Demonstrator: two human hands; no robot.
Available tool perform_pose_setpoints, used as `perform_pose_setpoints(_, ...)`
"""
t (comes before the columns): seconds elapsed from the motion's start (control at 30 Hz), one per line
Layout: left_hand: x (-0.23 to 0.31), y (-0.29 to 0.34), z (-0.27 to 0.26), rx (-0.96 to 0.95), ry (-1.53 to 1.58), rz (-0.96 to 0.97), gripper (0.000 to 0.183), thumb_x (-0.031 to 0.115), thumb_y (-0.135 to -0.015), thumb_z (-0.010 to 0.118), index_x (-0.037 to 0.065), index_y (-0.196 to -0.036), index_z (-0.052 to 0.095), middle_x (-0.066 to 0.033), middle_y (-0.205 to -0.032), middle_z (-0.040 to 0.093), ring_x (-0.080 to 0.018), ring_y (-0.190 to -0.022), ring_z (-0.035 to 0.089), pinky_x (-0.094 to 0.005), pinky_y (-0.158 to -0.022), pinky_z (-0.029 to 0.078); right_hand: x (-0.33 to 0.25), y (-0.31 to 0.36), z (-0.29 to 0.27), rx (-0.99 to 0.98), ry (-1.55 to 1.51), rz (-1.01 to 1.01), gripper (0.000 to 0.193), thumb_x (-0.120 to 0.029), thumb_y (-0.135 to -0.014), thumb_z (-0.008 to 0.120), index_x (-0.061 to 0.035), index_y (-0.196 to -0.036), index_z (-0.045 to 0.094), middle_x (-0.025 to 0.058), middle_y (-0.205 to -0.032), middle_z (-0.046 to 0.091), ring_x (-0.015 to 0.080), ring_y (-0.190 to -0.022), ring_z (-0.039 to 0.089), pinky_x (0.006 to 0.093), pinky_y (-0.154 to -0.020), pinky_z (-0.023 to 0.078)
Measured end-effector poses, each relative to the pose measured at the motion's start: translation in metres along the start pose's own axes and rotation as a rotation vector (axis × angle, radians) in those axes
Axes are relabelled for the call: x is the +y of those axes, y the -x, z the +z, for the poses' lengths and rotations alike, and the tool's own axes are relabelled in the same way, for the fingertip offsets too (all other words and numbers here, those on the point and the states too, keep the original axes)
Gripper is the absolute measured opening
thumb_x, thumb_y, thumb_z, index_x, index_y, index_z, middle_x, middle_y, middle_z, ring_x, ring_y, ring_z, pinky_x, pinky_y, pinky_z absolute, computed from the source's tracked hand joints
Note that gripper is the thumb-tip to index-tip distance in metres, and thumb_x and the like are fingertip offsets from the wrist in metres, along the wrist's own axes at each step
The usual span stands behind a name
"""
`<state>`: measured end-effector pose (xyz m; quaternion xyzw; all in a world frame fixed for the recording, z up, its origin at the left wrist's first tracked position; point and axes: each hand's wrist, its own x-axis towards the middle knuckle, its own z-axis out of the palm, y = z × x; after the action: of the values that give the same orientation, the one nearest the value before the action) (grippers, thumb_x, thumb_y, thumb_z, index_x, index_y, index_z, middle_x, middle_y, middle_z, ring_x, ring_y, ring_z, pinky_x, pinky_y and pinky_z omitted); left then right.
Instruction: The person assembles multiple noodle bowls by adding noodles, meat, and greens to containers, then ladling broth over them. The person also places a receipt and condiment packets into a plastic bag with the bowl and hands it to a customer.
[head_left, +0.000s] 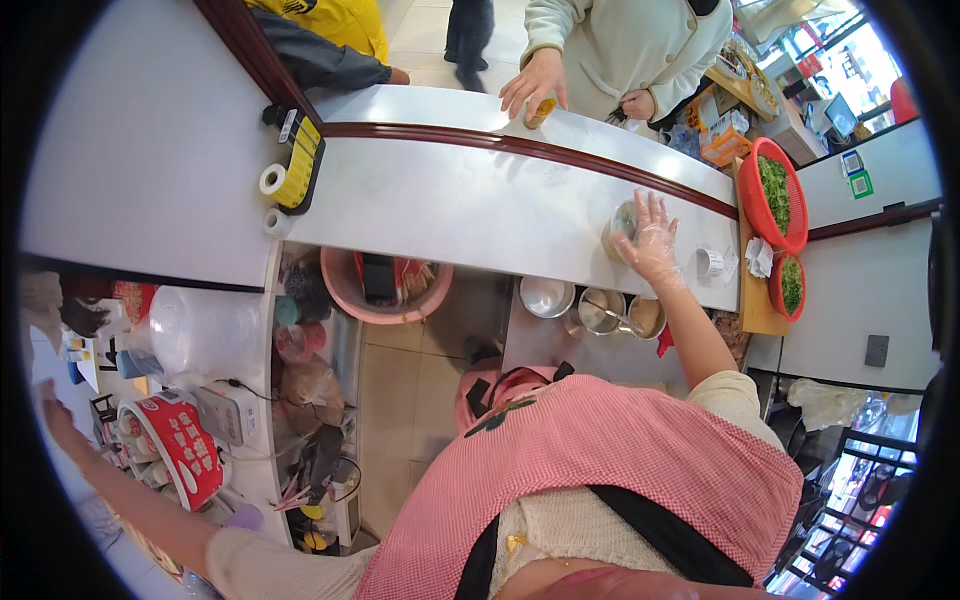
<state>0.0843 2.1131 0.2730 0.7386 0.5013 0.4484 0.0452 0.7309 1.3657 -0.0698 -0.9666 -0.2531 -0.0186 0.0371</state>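
Note:
My right hand [654,238], in a clear plastic glove, is open with its fingers spread at the right part of the white counter [450,200]. It rests against a round, see-through tub [618,232], partly covered by the palm and thumb; what the tub holds is hard to make out. My left hand [60,420] reaches far out to the left, at the dark rim of the picture. Its fingers are small and unclear there. Beside that forearm stand a red-and-white sign [180,450] and a grey box-shaped device [228,412].
Across the counter, a person in a cream coat has one hand [536,84] over a small orange-yellow item [541,112]. Metal pots [547,296] sit below the counter's near edge. Red baskets of greens [797,215] stand at right. A pink tub [388,315] is under the counter.

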Motion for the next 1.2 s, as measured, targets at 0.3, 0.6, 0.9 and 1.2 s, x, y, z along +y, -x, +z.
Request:
perform_pose_setpoints(0.3, 0.139, 0.413, 0.178, -0.608, 1.296, -0.862, 0.020, 0.028, -0.101, 0.050, 0.010, -0.104, 0.058, -0.0030, -0.092, 0.060, -0.0112, -0.075, 0.057, -0.0218, -0.057, 0.044, -0.022, -0.017, -0.023, -0.270, 0.036, 0.106, 0.093, -0.065, -0.077, 0.069, -0.0290, -0.154, 0.032, 0.0179, -0.162, 0.020, 0.0425, -0.150, 0.015, 0.0696, -0.114, 0.015)
perform_pose_setpoints(0.6, 0.414, 0.531, 0.276, -0.532, 1.158, 0.440, 0.026, 0.013, -0.094, 0.063, 0.005, -0.118, 0.067, -0.0017, -0.092, 0.069, -0.0126, -0.076, 0.064, -0.0333, -0.070, 0.055, -0.090, 0.001, -0.113, -0.510, -1.324, -0.078, 0.071, -0.047, -0.091, 0.065, 0.0003, -0.141, 0.049, 0.0199, -0.141, 0.052, 0.0292, -0.135, 0.044, 0.0507, -0.114, 0.031)
perform_pose_setpoints(0.9, 0.473, 0.552, 0.325, -1.192, 0.892, 0.208, 0.054, 0.030, -0.093, 0.067, 0.004, -0.137, 0.049, -0.0126, -0.128, 0.055, -0.0233, -0.124, 0.052, -0.0376, -0.103, 0.045, -0.077, 0.007, -0.136, 0.080, -1.531, -0.079, 0.009, -0.007, -0.097, 0.062, -0.0010, -0.103, 0.064, 0.0013, -0.084, 0.064, 0.0082, -0.070, 0.059, 0.0234, -0.064, 0.049)
perform_pose_setpoints(1.2, 0.457, 0.539, 0.337, -2.005, 1.923, -0.758, 0.102, 0.082, -0.089, 0.021, -0.005, -0.135, 0.049, -0.0114, -0.079, 0.069, -0.0122, -0.044, 0.051, -0.0216, -0.043, 0.039, -0.021, -0.017, -0.102, 0.434, -1.276, 0.204, 0.017, -0.019, -0.101, 0.059, -0.0038, -0.096, 0.064, -0.0027, -0.070, 0.058, 0.0040, -0.062, 0.051, 0.0222, -0.054, 0.040)
